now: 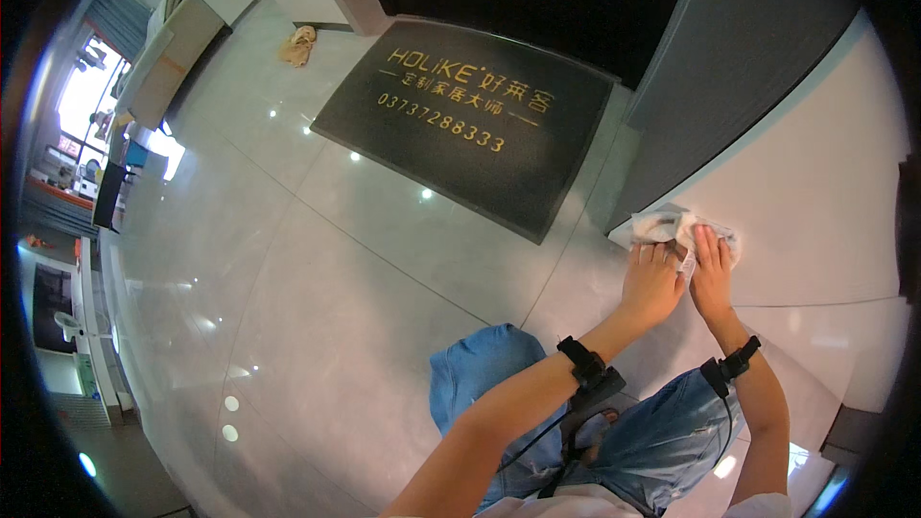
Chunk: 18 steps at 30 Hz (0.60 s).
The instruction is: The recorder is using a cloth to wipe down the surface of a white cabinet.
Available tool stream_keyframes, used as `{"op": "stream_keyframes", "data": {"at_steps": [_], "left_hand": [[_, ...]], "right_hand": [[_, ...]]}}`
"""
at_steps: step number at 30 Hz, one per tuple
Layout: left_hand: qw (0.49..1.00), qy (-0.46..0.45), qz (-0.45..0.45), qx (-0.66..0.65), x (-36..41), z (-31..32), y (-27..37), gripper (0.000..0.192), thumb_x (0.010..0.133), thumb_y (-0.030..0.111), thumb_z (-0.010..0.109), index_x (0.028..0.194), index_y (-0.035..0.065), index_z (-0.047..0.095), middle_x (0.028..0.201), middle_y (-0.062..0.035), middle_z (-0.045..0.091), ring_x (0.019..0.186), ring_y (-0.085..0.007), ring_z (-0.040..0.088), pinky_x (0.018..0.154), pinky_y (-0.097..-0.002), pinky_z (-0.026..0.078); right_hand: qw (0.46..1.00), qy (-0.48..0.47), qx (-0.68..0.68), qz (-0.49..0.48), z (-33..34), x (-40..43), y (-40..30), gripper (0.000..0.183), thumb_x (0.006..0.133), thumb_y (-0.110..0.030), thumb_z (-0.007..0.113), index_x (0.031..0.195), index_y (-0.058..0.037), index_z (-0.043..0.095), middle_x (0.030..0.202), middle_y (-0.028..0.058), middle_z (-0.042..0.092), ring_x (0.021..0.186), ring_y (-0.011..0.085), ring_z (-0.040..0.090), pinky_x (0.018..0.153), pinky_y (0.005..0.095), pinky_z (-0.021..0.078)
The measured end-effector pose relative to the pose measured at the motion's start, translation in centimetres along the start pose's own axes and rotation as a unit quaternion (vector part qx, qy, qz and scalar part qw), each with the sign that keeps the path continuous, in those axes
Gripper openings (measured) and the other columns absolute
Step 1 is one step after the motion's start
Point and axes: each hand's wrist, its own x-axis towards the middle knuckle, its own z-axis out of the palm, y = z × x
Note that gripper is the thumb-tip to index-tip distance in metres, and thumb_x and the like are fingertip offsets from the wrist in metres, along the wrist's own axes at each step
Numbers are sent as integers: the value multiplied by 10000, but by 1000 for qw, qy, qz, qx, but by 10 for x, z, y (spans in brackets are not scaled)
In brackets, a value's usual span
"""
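Observation:
A crumpled white cloth (658, 226) is pressed against a smooth pale panel (813, 208), close to the lower corner of a dark grey panel (727, 57). My left hand (651, 277) grips the cloth's near side, with its fingertips partly hidden in the folds. Beside it, my right hand (711, 270) lies over the right part of the cloth, fingers extended and close together. Both wrists wear black straps with small devices, and cables run down from them.
A dark doormat (468, 180) with yellow writing lies before a dark doorway (532, 0). A tan cloth (298, 47) rests on the glossy tiled floor (324, 288) by the wall corner. My denim-covered knees (489, 367) are just below my arms. Furniture stands far left.

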Motion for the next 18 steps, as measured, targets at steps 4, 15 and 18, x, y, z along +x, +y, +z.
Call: {"op": "stream_keyframes", "data": {"at_steps": [4, 15, 18], "left_hand": [[995, 43, 18, -91, 3, -3, 8, 446, 800, 259, 554, 1102, -57, 470, 1161, -225, 440, 1119, -351, 407, 971, -442, 290], [944, 240, 225, -36, 34, -61, 126, 647, 747, 262, 619, 1182, -142, 361, 1322, -291, 207, 1197, -479, 292, 987, -483, 298], [954, 226, 188, -65, 32, -63, 146, 651, 730, 297, 634, 1155, -133, 393, 1318, -269, 219, 1197, -470, 301, 965, -461, 338]], "right_hand": [[1000, 21, -10, 6, 3, -6, 10, 297, 739, -73, 508, 1025, -8, 556, 1379, 145, 314, 1259, 316, 325, 1003, 485, 254], [945, 311, -40, 94, -107, 33, 48, 455, 873, -252, 497, 1281, -80, 392, 1394, 212, 216, 1306, 349, 189, 1028, 507, 163], [936, 334, -40, 106, -119, 31, 51, 463, 872, -263, 520, 1287, -97, 399, 1397, 182, 227, 1309, 342, 193, 1031, 484, 181]]}}
